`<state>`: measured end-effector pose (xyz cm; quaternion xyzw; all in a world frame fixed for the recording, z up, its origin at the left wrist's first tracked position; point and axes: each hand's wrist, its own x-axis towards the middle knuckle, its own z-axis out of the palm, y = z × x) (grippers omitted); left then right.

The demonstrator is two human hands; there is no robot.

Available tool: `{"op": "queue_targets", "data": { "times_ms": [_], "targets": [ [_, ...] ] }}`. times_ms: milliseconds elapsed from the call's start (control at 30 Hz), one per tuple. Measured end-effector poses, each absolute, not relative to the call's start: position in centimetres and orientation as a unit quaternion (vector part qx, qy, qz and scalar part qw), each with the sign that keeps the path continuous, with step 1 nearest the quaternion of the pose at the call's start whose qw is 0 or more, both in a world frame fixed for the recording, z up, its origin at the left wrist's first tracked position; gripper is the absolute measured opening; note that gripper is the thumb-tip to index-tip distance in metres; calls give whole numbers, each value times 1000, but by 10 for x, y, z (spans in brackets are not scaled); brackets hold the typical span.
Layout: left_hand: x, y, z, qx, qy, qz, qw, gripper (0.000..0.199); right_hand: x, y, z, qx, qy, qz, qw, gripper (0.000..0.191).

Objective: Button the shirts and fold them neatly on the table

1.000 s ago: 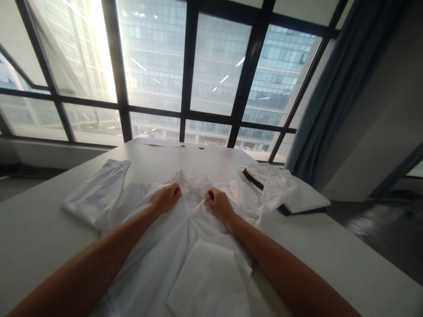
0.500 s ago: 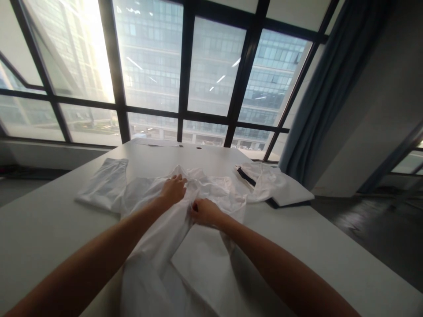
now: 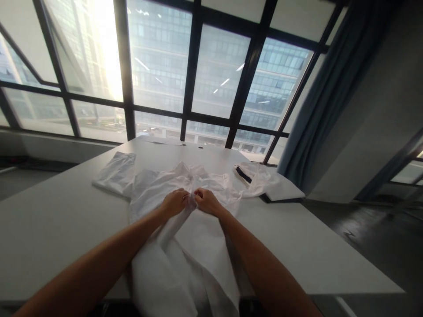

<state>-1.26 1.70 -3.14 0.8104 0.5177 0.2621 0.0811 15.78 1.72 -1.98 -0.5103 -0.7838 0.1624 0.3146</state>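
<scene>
A white long-sleeved shirt point(image 3: 158, 185) lies spread on the white table, its collar toward the window and its lower part hanging over the near edge. My left hand point(image 3: 176, 201) is closed, fingers pinching the cloth at the middle of the front opening. Right beside it, my right hand point(image 3: 205, 200) is also closed, gripping the opposite front edge. The two hands nearly meet, and any button between the fingertips is too small to make out. One sleeve point(image 3: 117, 171) is laid out to the left; the other reaches to the right.
On the right of the white table point(image 3: 66, 211), a white cloth piece with a dark band point(image 3: 243, 174) lies by a white, dark-edged flat item point(image 3: 286, 193). Large windows stand behind the far edge, with a blue curtain point(image 3: 317, 105) at right.
My left hand has come down from near the collar to the front opening and closed beside my right hand. The view has shifted slightly, showing the table's near edge.
</scene>
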Motion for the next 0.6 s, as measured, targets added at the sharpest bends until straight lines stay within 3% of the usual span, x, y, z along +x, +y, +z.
{"op": "queue_targets", "data": {
  "times_ms": [200,600],
  "targets": [
    [-18,13,-34,830,478,284,52,29,167,13,-26,-450,-791,189,368,20],
    [-14,9,-37,855,443,265,46,28,169,19,-28,-440,-805,187,351,26]
  ]
}}
